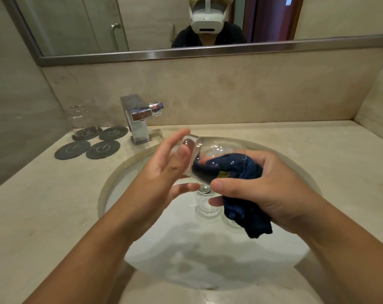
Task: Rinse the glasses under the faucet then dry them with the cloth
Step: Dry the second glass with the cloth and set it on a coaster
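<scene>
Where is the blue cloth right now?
In the head view, right of centre above the sink: the right hand grips the blue cloth, part of it stuffed inside the tilted glass.

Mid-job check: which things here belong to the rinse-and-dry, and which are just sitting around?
In the job: sink, faucet, held glass, blue cloth, upright glass in the basin, glass at back left, left hand, right hand.
Lying about: coasters, mirror.
</scene>
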